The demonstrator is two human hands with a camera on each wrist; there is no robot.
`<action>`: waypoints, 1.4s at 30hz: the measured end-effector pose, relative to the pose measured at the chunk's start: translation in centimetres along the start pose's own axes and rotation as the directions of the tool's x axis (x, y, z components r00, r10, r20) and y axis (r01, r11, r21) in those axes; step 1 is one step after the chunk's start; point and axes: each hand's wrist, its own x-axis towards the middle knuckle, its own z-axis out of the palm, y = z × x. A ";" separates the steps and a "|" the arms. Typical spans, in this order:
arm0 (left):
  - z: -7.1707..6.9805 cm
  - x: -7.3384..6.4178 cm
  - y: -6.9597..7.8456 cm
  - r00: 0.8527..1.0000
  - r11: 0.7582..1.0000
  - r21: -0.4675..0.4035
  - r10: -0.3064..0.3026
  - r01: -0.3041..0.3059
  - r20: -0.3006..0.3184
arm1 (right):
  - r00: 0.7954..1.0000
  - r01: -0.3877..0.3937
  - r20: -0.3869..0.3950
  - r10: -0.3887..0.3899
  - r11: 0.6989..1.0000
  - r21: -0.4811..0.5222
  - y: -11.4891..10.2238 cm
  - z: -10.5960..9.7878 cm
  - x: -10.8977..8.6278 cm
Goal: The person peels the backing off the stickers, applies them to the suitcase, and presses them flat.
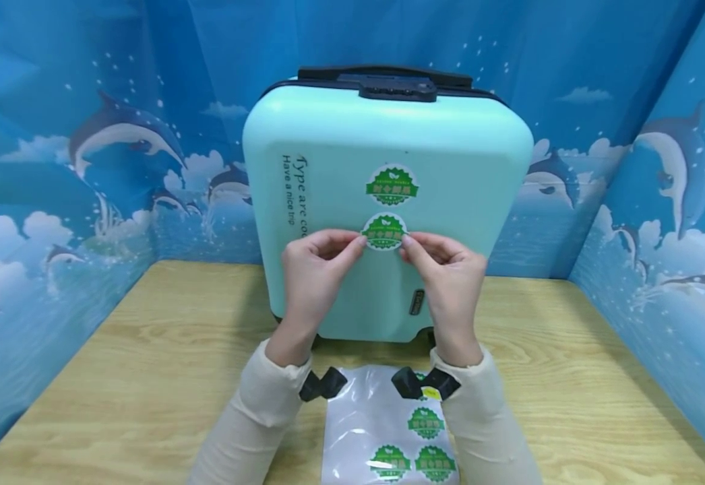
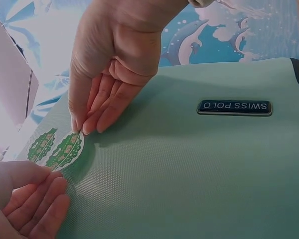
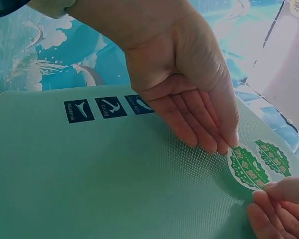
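So the sticker (image 1: 385, 232) sits right between the two hands, up against the face of the case (image 1: 334, 121) or a hair off it. Left hand (image 1: 316, 276) pinches its left edge between thumb and finger, right hand (image 1: 449, 276) pinches the right edge the same way, so I'd call neither one nearer. It's round, so no real long axis, but the text band runs side to side, pretty much hand to hand. The thing to line up with is the upper sticker (image 1: 391, 186): the held one is just below it and, from the head view, a touch to the left of its middle. Can't tell from the wrist views whether the held one's back is fully touching the case or part of it stands clear.
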 end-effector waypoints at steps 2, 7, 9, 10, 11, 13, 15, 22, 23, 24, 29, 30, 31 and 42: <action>0.0 0.1 0.1 1.000 1.000 -0.004 -0.002 0.002 -0.001 | 1.000 0.001 -0.003 0.000 1.000 0.002 0.0 0.1 0.0; 0.1 0.1 0.0 1.000 1.000 -0.002 -0.016 0.016 0.000 | 1.000 0.001 -0.008 -0.001 1.000 0.002 0.0 0.1 0.0; 0.1 0.1 0.0 1.000 1.000 0.004 -0.021 0.021 0.000 | 1.000 0.005 -0.010 -0.005 1.000 0.000 0.0 0.2 0.0; 0.1 0.1 -0.1 1.000 1.000 0.007 -0.024 0.024 0.000 | 1.000 0.008 -0.010 -0.008 1.000 0.002 0.0 0.2 0.0; 0.1 0.1 0.0 1.000 1.000 0.009 -0.026 0.026 0.001 | 1.000 0.010 -0.011 -0.010 1.000 0.003 0.0 0.2 0.0; 0.1 0.1 0.0 1.000 0.999 0.018 -0.029 0.029 0.003 | 1.000 0.016 -0.013 -0.016 1.000 0.002 0.0 0.3 0.0; 0.1 0.2 -0.1 1.000 0.999 0.024 -0.031 0.031 0.005 | 1.000 0.022 -0.017 -0.022 1.000 0.002 0.1 0.3 -0.1; 0.0 0.2 0.0 0.999 0.998 0.041 -0.039 0.039 0.005 | 0.996 0.078 -0.037 -0.080 0.996 -0.039 0.3 0.6 -0.1; 0.0 0.2 0.0 0.999 0.998 0.041 -0.039 0.039 0.005 | 0.996 0.084 -0.040 -0.086 0.996 -0.042 0.3 0.6 -0.1; 0.0 0.2 0.0 0.999 0.998 0.045 -0.038 0.038 0.007 | 0.995 0.090 -0.041 -0.092 0.995 -0.045 0.3 0.7 -0.1; 0.1 0.3 0.0 0.999 0.998 0.056 -0.039 0.038 0.010 | 0.994 0.101 -0.042 -0.103 0.994 -0.040 0.4 0.7 -0.2; 0.1 0.3 0.0 0.999 0.998 0.059 -0.038 0.038 0.010 | 0.994 0.102 -0.042 -0.104 0.994 -0.039 0.4 0.7 -0.1; 0.1 0.3 0.0 0.999 0.998 0.057 -0.039 0.039 0.009 | 0.994 0.102 -0.042 -0.104 0.994 -0.037 0.4 0.7 -0.1; 0.1 0.6 0.4 0.996 0.995 0.061 -0.084 0.084 -0.001 | 0.996 0.073 -0.044 -0.075 0.997 -0.028 0.2 0.8 0.0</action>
